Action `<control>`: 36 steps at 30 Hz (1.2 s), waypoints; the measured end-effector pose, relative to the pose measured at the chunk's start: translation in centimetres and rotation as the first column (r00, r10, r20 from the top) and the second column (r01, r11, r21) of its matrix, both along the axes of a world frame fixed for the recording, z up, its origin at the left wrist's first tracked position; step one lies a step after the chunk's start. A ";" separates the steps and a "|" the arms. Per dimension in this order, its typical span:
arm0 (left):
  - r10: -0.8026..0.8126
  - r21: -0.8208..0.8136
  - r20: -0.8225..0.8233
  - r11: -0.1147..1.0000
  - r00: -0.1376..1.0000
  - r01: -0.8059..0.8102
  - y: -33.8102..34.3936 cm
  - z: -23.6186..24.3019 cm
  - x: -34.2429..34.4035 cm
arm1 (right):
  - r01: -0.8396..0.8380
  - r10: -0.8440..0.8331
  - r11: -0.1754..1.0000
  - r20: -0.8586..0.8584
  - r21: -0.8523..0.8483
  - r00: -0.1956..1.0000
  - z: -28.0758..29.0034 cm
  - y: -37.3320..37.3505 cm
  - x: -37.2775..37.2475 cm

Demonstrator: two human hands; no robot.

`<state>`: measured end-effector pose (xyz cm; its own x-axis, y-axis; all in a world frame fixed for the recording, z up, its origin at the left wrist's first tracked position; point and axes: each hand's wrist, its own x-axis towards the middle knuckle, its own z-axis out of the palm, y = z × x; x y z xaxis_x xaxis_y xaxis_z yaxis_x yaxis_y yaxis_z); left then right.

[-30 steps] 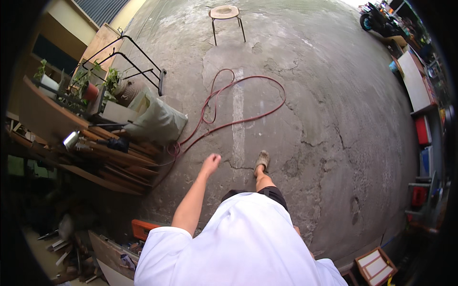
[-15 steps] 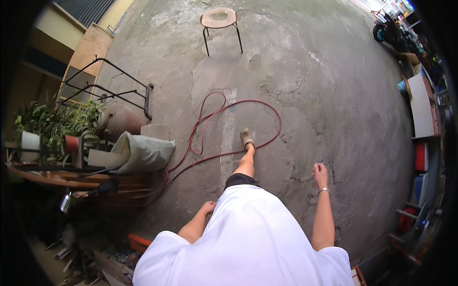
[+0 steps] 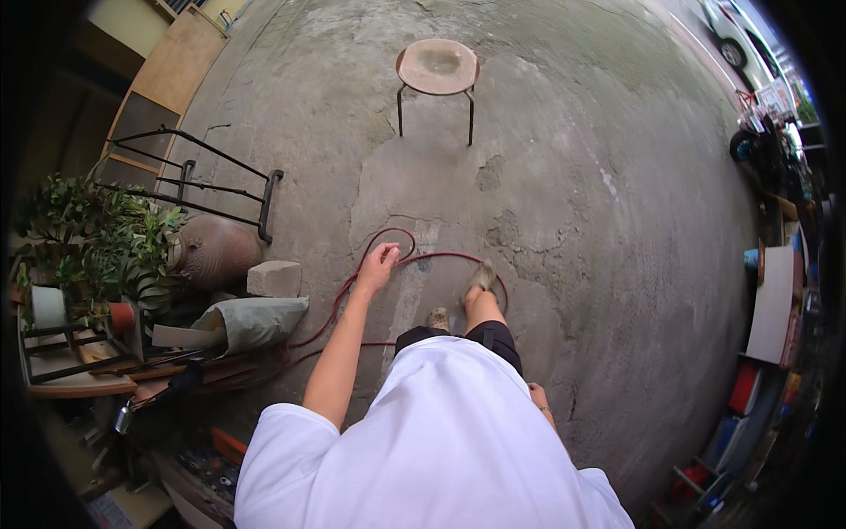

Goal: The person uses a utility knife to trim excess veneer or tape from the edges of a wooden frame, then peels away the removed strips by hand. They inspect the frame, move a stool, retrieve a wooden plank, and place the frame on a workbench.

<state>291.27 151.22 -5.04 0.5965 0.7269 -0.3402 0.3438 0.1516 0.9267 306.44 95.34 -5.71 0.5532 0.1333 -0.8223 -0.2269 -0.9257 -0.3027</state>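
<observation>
My left hand (image 3: 382, 261) swings forward over the concrete floor (image 3: 599, 291), fingers loosely bent and apart, with nothing in it; behind it lies a looped red hose (image 3: 441, 253). My right hand (image 3: 538, 395) is beside my dark shorts, mostly hidden by the white shirt, its fingers unclear. My feet (image 3: 480, 278) are within the hose's loops. Ahead stands a stool (image 3: 438, 66) with a pale, worn seat and thin dark legs.
At left are a black metal frame (image 3: 264, 207), potted plants (image 3: 97, 238), a clay urn (image 3: 216, 247), a block (image 3: 273, 279), a sack (image 3: 251, 322) and boards. A motorbike (image 3: 753, 141), white car (image 3: 731, 48) and shelving with boxes (image 3: 767, 309) line the right.
I have walked forward: the stool is nearer and the hose has moved under my feet. My left hand has swung up and forward; my right hand has swung back.
</observation>
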 end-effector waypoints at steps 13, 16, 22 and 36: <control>-0.155 -0.469 -0.665 0.848 0.730 -0.247 -4.2 -8.4 -0.3 | -0.303 0.264 0.946 0.269 0.115 0.926 -6.1 37.9 47.3; 0.022 -0.461 -0.605 0.805 0.796 -0.373 -0.3 -8.0 4.2 | -0.454 0.380 0.885 0.411 0.098 0.829 -3.8 52.9 54.2; 0.224 -0.366 -0.502 0.820 0.835 -0.440 16.9 -10.3 13.1 | -0.760 0.642 0.649 0.523 0.018 0.561 -3.2 78.1 57.2; 0.731 -0.132 -0.520 0.441 0.441 -0.888 37.5 -0.3 9.3 | -0.972 0.929 -0.148 0.313 -0.182 -0.200 -10.7 120.4 50.7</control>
